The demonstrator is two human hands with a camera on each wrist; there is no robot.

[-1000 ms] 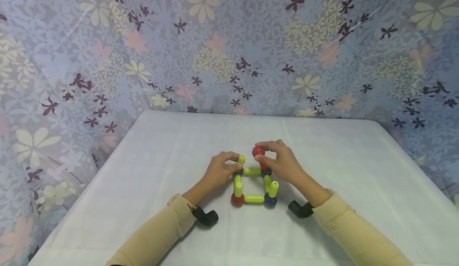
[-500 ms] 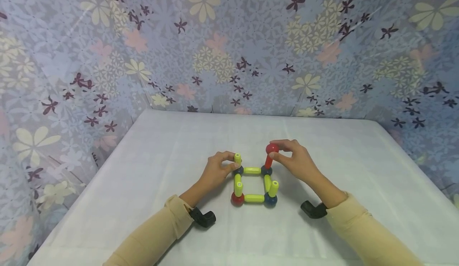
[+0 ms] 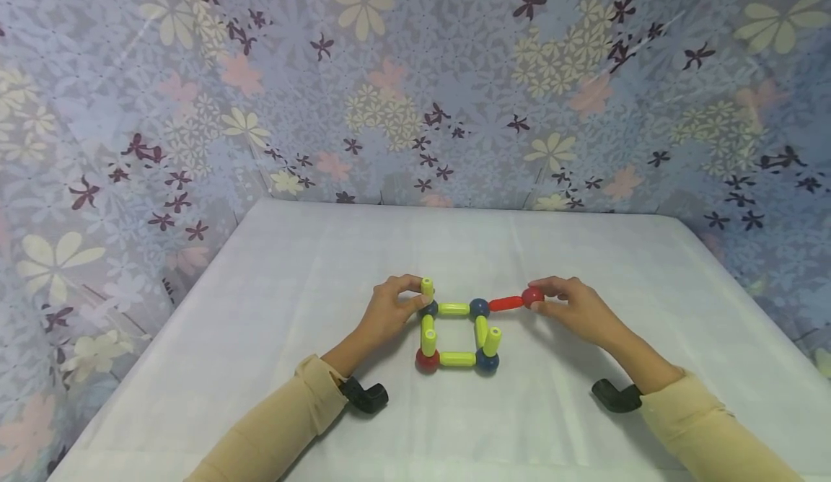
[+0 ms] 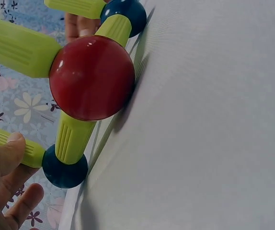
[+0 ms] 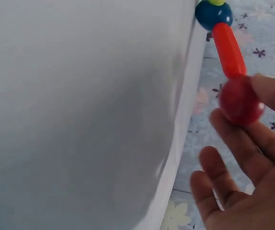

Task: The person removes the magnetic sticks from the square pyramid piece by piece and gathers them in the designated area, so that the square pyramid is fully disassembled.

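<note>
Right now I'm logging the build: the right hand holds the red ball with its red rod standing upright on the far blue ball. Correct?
Not quite: the red rod lies flat, pointing sideways from the far blue ball. The right hand does hold the red ball. The head view shows it.

— Where does the frame of rods and balls (image 3: 456, 332) sit?
— On the desk (image 3: 292, 287), just below the middle of the head view, its four sides lying flat, with short rods standing on its corners.

— And the hands?
— The left hand (image 3: 389, 314) is at its upper left corner, on the upright rod (image 3: 426, 288). The right hand (image 3: 578, 312) lies right of it, at the ball (image 3: 532, 296) ending a rod (image 3: 506, 302) that runs rightward from the upper right corner ball (image 3: 479, 307).
</note>
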